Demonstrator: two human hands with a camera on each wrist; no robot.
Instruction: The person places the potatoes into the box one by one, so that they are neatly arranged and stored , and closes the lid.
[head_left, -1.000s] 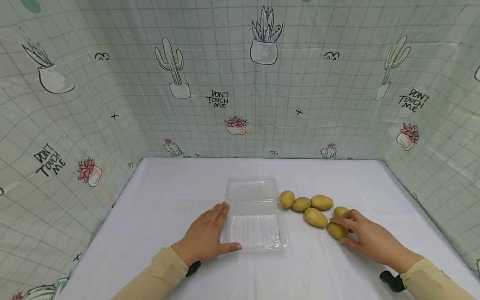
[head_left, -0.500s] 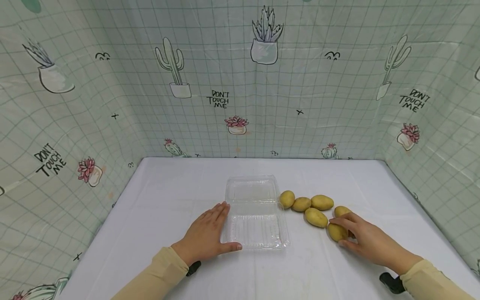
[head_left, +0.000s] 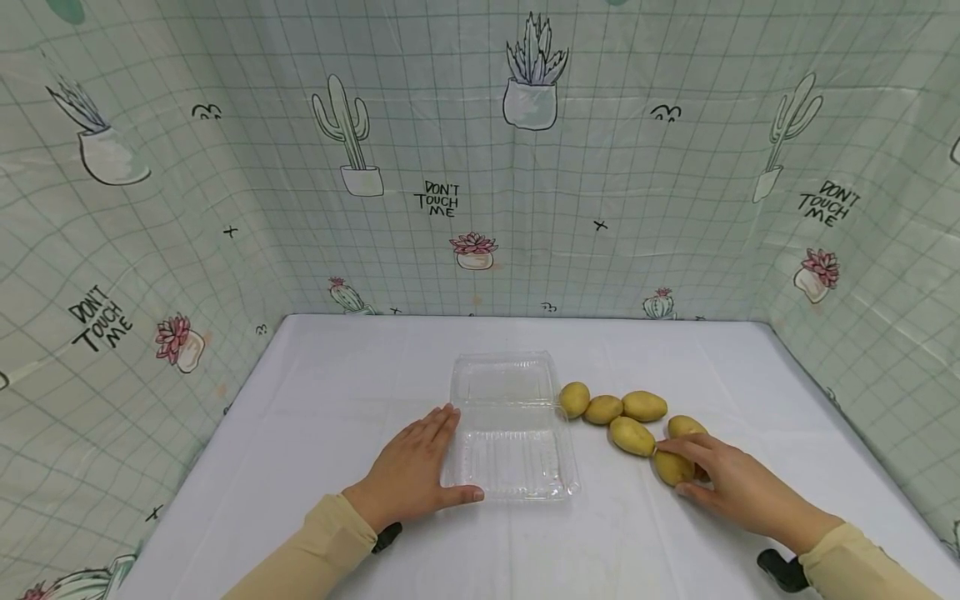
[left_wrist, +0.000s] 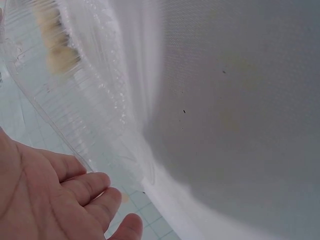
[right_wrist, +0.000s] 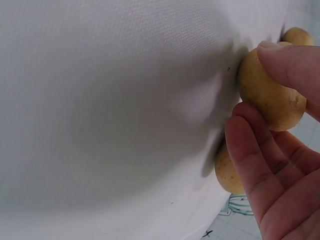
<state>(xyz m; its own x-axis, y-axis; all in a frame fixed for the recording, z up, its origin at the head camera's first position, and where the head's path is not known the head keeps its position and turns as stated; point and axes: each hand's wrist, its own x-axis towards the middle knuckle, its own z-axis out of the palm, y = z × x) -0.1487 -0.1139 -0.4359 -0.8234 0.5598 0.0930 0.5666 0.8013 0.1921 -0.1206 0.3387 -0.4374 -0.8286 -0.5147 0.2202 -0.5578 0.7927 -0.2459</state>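
A clear plastic clamshell container (head_left: 512, 462) lies with its lid (head_left: 501, 379) folded back, away from the person. My left hand (head_left: 412, 462) rests along its left side, fingers extended and thumb at the near left corner. In the left wrist view, the fingertips (left_wrist: 102, 182) are right at the container's edge. My right hand (head_left: 738, 487) holds a yellow potato (head_left: 672, 470) between thumb and fingers, close over the cloth. Another potato (head_left: 684, 427) sits just behind that one, partly hidden by the hand; in the right wrist view it shows behind the fingers.
Several more potatoes stretch from the container's right edge toward the right hand, among them a round one (head_left: 573, 400) and a longer one (head_left: 632, 436). A white cloth (head_left: 360, 358) covers the table. Grid-patterned curtains (head_left: 480, 150) stand behind and on both sides.
My right hand and the potato in its fingers have shifted slightly toward the person, opening a little gap from the potato behind. The left hand and container stay put.
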